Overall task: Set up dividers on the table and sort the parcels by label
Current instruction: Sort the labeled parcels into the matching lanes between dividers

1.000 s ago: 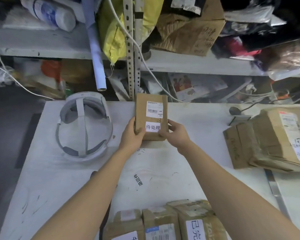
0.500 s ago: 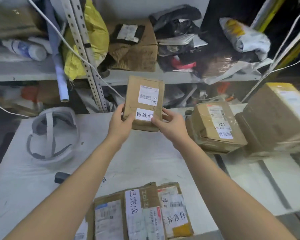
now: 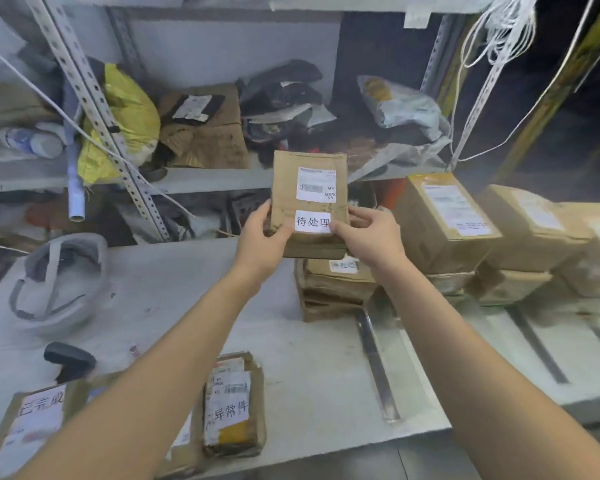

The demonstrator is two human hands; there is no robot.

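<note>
I hold a small brown parcel (image 3: 286,183) upright in the air with both hands; it bears a white shipping label and a white tag reading 待处理. My left hand (image 3: 260,242) grips its lower left edge and my right hand (image 3: 369,239) grips its lower right edge. Directly beneath it a stack of brown parcels (image 3: 333,289) lies on the white table (image 3: 174,306), the top one with a similar tag. To the right sit larger brown boxes (image 3: 444,223). Near the front edge lie a parcel tagged 异常件 (image 3: 232,407) and one tagged 已完成 (image 3: 35,420).
A white helmet-like headset (image 3: 56,285) rests at the table's left, with a black scanner (image 3: 68,358) in front of it. Metal strips (image 3: 376,362) lie across the table on the right. Cluttered shelves (image 3: 187,181) with bags and boxes stand behind.
My hands carried the 待处理 parcel up from the table and to the right; it now hovers over the stack of brown parcels. My view swung right, showing more boxes.
</note>
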